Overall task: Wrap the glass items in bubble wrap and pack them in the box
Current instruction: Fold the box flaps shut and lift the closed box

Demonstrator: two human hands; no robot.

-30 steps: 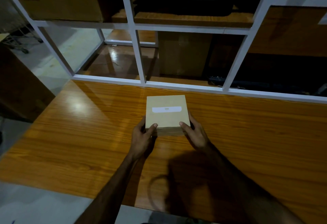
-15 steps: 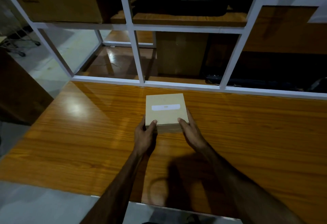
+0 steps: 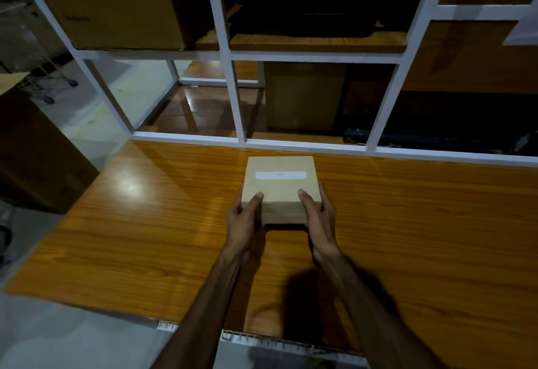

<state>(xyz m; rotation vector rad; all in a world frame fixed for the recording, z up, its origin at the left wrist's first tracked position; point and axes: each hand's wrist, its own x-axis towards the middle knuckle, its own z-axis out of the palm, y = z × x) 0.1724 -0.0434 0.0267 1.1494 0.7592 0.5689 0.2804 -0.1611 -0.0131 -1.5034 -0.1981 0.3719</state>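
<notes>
**On the wooden table: steadying the closed box**

Near the table's far edge, we are holding the small tan box (image 3: 280, 185), lid shut, white label up. Our left hand (image 3: 242, 223) is gripping its near-left corner, thumb on the lid; our right hand (image 3: 319, 217) is clasping the near-right side likewise. No glass or bubble wrap is showing. We are judging it best to keep the box level on the table (image 3: 145, 237), below the white shelf frame (image 3: 233, 100).

White shelf frame (image 3: 233, 100) behind wooden table (image 3: 145, 237).
</notes>
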